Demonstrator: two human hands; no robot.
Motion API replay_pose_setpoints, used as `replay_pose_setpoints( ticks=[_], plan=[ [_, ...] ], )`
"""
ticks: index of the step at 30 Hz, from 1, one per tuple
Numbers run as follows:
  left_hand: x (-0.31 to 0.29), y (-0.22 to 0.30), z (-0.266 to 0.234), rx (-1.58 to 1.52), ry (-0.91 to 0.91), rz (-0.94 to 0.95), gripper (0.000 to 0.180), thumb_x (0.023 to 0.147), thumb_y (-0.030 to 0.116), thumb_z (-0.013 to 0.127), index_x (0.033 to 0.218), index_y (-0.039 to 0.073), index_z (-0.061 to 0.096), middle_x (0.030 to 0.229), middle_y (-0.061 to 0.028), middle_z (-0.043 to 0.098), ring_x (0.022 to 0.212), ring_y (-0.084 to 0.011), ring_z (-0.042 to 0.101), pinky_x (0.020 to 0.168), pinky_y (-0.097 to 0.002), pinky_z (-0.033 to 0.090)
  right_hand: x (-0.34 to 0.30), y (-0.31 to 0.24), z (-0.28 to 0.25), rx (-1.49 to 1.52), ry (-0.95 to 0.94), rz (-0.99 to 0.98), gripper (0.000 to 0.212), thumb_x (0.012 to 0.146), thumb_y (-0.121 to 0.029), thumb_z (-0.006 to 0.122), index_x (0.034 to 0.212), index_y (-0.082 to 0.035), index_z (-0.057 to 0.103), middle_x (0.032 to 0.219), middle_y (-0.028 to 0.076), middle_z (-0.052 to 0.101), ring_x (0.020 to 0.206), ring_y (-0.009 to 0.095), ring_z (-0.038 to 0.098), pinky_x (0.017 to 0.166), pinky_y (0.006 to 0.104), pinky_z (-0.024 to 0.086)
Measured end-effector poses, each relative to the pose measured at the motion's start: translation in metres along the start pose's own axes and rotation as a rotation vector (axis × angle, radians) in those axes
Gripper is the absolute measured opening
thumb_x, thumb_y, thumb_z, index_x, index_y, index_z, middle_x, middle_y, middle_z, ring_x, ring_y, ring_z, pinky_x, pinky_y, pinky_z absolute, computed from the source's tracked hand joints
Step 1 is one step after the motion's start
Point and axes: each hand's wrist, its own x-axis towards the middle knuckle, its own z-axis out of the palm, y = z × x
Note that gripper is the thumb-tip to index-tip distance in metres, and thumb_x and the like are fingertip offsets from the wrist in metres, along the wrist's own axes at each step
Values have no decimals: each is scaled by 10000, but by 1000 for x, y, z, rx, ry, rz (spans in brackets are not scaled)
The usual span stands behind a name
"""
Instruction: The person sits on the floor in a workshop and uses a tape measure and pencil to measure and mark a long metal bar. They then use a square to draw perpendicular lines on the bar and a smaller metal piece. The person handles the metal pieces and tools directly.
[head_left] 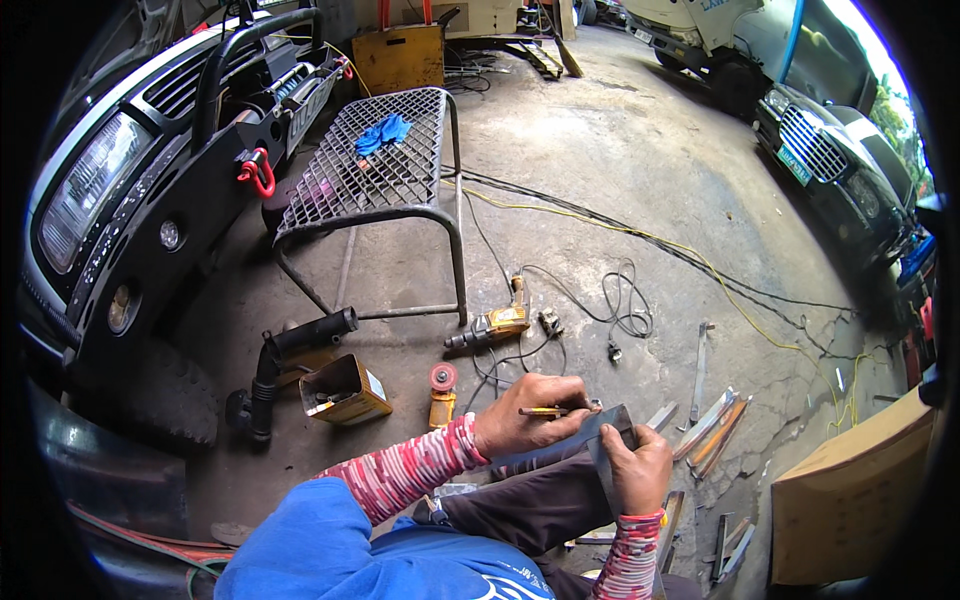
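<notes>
My left hand (532, 414) pinches a thin pencil (541, 411), its far end up against the top of a dark flat metal strip (598, 462). That strip is gripped by my right hand (640, 468), thumb flat on its face and fingers hidden behind. It stands tilted above my dark-trousered legs. Just beyond my left hand, an angle grinder (442, 396) with a reddish disc rests on the concrete floor. A yellow-and-black power drill (492, 326) lies farther off.
A metal mesh stand (370, 150) carries a blue glove (383, 134). An open tin box (346, 389) and black hose (268, 375) lie left. Metal strips (712, 437) and a cardboard box (855, 495) are right. Cables (640, 232) cross the floor; a vehicle (120, 190) stands left.
</notes>
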Motion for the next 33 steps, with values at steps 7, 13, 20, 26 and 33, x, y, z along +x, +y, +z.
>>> replay_pose_setpoints(
  ticks=[7,13,20,26,33],
  plan=[
    [1,0,1,25,-43,-7,149,957,108,733,996,-21,670,837,-208,677,750,-358,694,668,-407,516,0,-3,3,-25,17,38,444,850,-383,855,782,32,715,676,252,650,558,374,604,585,469,469],
    [-22,-19,-6,111,-89,20,156,935,136,737,966,-4,674,807,-161,657,709,-312,687,646,-386,519,0,9,3,-99,8,18,491,870,-430,829,757,26,687,680,267,627,593,438,606,586,484,462],
    [-48,-9,-12,134,30,-127,113,921,84,743,966,-12,702,829,-149,720,701,-225,723,641,-360,539,-8,6,2,-71,10,25,441,882,-364,841,763,28,677,681,248,632,572,392,608,573,457,460],
    [-27,-18,11,-22,41,-112,163,950,80,739,1084,-13,734,939,-125,746,830,-186,729,753,-304,564,-10,9,9,-75,75,-30,444,873,-376,839,753,20,679,688,257,633,613,434,634,577,478,464],
    [-25,-33,16,-222,134,-217,132,970,101,737,1039,-12,746,867,-82,735,754,-111,678,669,-285,530,-9,15,5,-109,70,27,469,864,-396,835,716,12,659,661,259,614,612,451,635,567,485,460]
  ],
)
